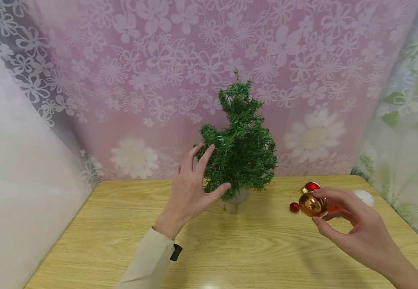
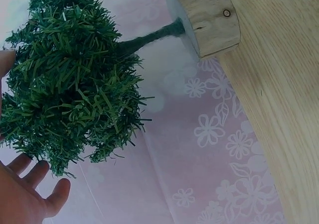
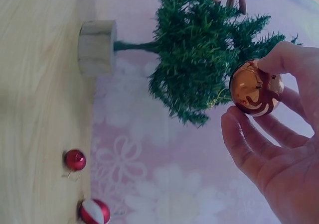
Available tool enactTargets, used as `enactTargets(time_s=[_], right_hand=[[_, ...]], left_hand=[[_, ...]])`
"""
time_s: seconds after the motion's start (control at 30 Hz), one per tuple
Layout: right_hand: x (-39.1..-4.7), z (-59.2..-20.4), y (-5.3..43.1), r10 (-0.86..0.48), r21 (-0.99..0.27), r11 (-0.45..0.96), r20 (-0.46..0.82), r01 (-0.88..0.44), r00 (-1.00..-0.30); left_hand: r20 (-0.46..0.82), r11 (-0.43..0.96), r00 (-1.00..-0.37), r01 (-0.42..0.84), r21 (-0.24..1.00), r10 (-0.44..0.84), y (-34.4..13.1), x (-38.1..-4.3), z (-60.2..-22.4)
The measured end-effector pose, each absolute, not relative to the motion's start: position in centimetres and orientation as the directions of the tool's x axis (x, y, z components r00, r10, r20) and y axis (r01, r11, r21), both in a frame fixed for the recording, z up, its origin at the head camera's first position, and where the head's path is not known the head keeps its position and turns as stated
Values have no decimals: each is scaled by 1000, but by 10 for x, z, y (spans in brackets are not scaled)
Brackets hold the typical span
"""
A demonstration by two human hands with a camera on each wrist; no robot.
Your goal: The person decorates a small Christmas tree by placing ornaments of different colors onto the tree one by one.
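Note:
A small artificial Christmas tree (image 1: 246, 148) stands on a round wooden base (image 1: 231, 207) near the table's back edge. My left hand (image 1: 187, 192) is at the tree's left side with its fingers spread; the fingertips reach the branches, and some fingers are partly hidden. In the left wrist view, green branches (image 2: 75, 84) lie between its fingers and thumb. To the right of the tree, my right hand (image 1: 360, 224) pinches a shiny gold Christmas bauble (image 1: 310, 204) between thumb and fingers. The bauble (image 3: 254, 87) has a gold cap and hangs above the table, apart from the tree.
Behind the right hand lie a small red bauble (image 1: 294, 207), a red-and-white bauble (image 1: 311, 186) and a white round object (image 1: 364, 197), partly covered by the fingers. A pink flowered curtain (image 1: 158, 100) stands close behind the wooden table (image 1: 122, 224).

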State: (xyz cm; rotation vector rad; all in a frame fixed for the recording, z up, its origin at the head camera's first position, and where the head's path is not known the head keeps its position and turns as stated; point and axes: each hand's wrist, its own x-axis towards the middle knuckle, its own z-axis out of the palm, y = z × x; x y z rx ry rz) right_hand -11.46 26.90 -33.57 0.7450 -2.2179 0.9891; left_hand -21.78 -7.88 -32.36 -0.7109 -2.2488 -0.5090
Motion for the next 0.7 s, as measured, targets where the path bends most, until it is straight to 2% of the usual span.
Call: enactTargets(time_s=[0.27,0.47,0.7], right_hand=[[-120,-327,255,-289,-470,463,721,-751,-629],[-122,-323,248,-293,-540,467,652,-700,-699],[-127,-323,240,-300,-529,406,692,-745,-656]], left_hand=[[738,767,-585,625,146,336,-79,-218,-324],[738,767,-588,623,151,332,-79,-219,-325],[735,766,-590,624,153,334,-81,-221,-325]])
